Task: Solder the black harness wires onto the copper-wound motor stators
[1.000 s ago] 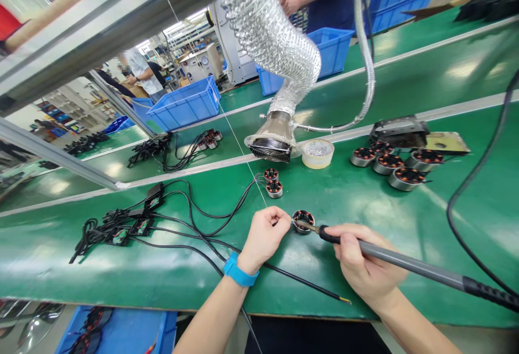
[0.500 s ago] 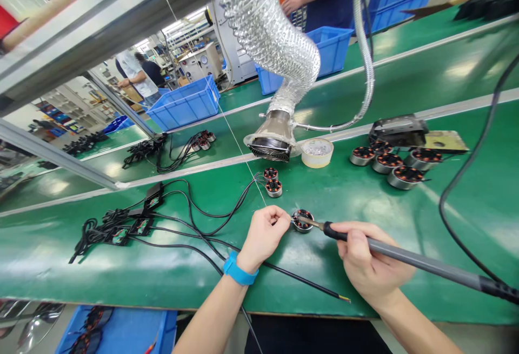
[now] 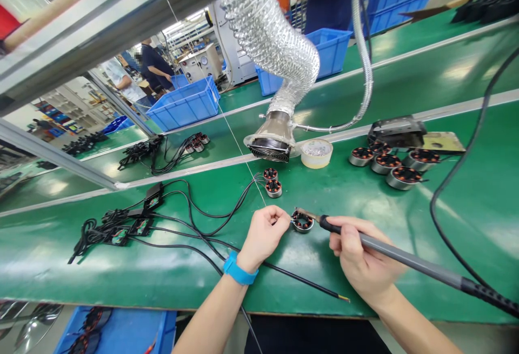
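A round metal motor part with copper windings [image 3: 303, 221] lies on the green bench. My left hand [image 3: 267, 231], with a blue band at the wrist, is pinched at its left edge; thin wires show between the fingertips and the part, and a thin line runs down towards the hand. My right hand [image 3: 363, 256] is closed around a soldering iron [image 3: 399, 259], whose tip reaches the upper left rim of the part. Two similar parts [image 3: 273, 188] with thin wires stand just behind, joined to black cables [image 3: 239, 202]. One cable with a bare end passes beneath my left wrist.
A fume duct [image 3: 275, 132] hangs behind the parts, beside a round tub [image 3: 316, 153]. Several motor parts [image 3: 404, 178] and an iron stand [image 3: 397, 131] are at right. Cables with small boards [image 3: 142, 226] lie left. People stand beyond the conveyor.
The iron and my right hand have shifted slightly left, bringing the tip from over the part's middle to its upper left rim. My left hand stays put. Background people and conveyor items moved.
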`<state>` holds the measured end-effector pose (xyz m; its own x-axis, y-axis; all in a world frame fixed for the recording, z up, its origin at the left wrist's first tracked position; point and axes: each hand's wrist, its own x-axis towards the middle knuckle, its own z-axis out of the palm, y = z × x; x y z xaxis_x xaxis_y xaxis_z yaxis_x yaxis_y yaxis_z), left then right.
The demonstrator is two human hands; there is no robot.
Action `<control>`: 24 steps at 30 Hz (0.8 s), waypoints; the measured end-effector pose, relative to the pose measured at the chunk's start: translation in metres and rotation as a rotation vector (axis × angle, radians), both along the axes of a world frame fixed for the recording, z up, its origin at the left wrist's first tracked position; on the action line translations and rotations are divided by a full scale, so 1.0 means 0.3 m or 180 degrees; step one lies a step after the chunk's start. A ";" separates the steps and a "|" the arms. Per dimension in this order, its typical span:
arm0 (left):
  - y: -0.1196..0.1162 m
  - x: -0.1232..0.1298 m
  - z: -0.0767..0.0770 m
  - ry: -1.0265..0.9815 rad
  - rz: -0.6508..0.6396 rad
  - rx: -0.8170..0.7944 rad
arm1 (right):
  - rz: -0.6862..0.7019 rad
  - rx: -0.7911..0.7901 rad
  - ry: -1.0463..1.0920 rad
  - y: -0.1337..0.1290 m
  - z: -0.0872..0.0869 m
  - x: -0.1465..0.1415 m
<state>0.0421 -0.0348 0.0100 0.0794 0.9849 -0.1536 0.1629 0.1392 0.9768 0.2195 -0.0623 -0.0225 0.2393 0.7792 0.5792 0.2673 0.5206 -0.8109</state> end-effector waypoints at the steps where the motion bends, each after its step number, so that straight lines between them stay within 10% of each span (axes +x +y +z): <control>1: 0.000 0.000 -0.001 0.0004 0.0001 0.0006 | 0.0061 -0.0009 -0.0065 0.001 0.004 0.000; 11: -0.002 0.000 0.015 -0.0083 -0.0024 0.0023 | 0.0450 0.0485 -0.0927 0.047 0.067 -0.041; 24: 0.006 -0.029 -0.006 0.0149 -0.0242 0.0621 | 0.0562 0.0922 -0.1451 0.129 0.005 -0.075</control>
<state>0.0335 -0.0330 0.0081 0.1520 0.9878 0.0340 0.2115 -0.0661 0.9751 0.1970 -0.0237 -0.0210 -0.2046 0.5788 0.7894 0.4456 0.7731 -0.4513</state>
